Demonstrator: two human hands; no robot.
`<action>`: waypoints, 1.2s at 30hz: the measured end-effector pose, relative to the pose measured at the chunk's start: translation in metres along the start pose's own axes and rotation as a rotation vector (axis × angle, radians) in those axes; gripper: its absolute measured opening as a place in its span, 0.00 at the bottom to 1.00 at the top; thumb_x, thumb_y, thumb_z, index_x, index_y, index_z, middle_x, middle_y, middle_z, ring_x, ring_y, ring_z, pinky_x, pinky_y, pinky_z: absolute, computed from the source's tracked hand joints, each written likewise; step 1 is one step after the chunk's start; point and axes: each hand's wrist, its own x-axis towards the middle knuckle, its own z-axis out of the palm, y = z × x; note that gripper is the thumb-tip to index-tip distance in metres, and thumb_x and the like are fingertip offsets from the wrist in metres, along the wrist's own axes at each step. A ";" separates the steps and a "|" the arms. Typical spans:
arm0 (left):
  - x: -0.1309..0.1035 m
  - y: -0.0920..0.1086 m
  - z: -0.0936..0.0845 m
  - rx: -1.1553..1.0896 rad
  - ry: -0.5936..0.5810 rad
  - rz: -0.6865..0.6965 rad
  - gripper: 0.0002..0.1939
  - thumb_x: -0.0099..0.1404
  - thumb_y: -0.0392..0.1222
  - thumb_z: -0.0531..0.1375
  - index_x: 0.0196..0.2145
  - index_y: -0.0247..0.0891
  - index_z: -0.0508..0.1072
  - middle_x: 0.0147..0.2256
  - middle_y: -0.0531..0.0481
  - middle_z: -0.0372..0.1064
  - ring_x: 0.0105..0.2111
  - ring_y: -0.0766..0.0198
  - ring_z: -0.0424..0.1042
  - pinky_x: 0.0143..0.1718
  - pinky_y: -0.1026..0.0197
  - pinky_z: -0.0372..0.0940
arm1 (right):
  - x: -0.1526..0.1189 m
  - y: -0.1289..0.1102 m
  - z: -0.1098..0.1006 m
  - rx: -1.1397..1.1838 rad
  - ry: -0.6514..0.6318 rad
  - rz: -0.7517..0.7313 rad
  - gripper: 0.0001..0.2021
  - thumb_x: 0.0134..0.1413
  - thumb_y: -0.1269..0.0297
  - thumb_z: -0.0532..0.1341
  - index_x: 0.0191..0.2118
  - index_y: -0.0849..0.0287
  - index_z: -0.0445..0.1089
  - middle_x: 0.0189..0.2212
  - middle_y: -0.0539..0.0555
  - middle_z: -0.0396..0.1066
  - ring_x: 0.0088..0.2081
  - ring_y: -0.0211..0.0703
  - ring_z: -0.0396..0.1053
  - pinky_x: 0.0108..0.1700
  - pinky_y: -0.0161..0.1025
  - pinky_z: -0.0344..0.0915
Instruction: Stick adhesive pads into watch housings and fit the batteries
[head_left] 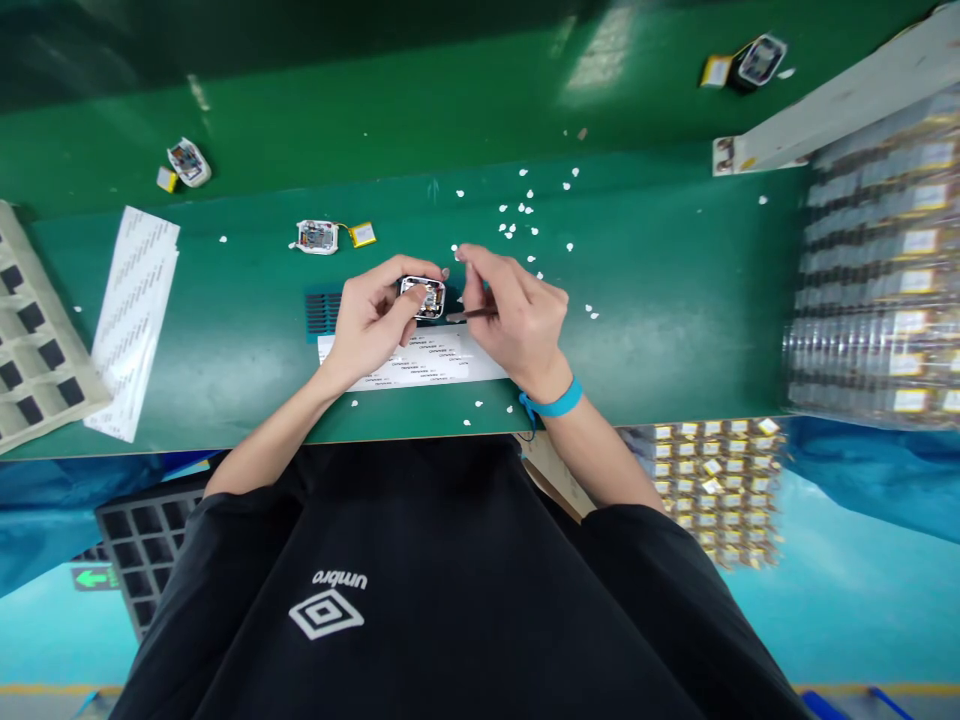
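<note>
My left hand [379, 318] is closed around a small white-rimmed electronic device [429, 300] with its circuitry showing, thumb resting on its open side. Just to the right, my right hand [516, 310] is closed on dark, thin tweezers [471, 314], whose tip points left toward the device. Thumb and forefinger of that hand come together near a tiny white piece. Below both hands lies a printed white adhesive sheet [427, 362]. A blue slotted piece [322, 312] sits partly behind my left hand. Another opened device [317, 237] with a wired yellow battery [363, 234] rests beyond it.
Small white tabs [523, 209] are scattered over the green table [645, 280]. A second white sheet [135, 320] and a pale tray [37, 340] are at the left. Stacked clear trays [885, 270] stand at the right below a metal bracket [825, 95]. Another device [189, 162] lies back left.
</note>
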 end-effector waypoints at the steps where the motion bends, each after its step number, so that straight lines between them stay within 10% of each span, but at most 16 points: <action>1: 0.000 0.000 0.000 0.001 0.012 0.015 0.11 0.74 0.51 0.62 0.41 0.41 0.78 0.21 0.57 0.67 0.13 0.74 0.60 0.15 0.67 0.52 | 0.001 0.000 -0.001 -0.006 -0.017 0.042 0.16 0.74 0.71 0.54 0.58 0.53 0.74 0.46 0.51 0.84 0.36 0.38 0.82 0.35 0.36 0.76; 13: 0.000 -0.012 0.001 0.068 0.054 0.070 0.11 0.75 0.53 0.60 0.44 0.45 0.67 0.16 0.64 0.54 0.12 0.73 0.56 0.14 0.68 0.49 | 0.006 -0.001 -0.004 -0.033 0.026 -0.142 0.09 0.72 0.71 0.60 0.49 0.54 0.77 0.41 0.48 0.85 0.38 0.36 0.82 0.32 0.32 0.71; 36: -0.003 -0.009 0.006 0.212 0.151 0.154 0.10 0.71 0.48 0.64 0.39 0.43 0.67 0.19 0.62 0.61 0.14 0.75 0.54 0.16 0.67 0.47 | -0.007 -0.004 0.005 -0.058 -0.159 -0.127 0.17 0.70 0.72 0.55 0.55 0.57 0.78 0.45 0.52 0.85 0.34 0.40 0.81 0.30 0.36 0.70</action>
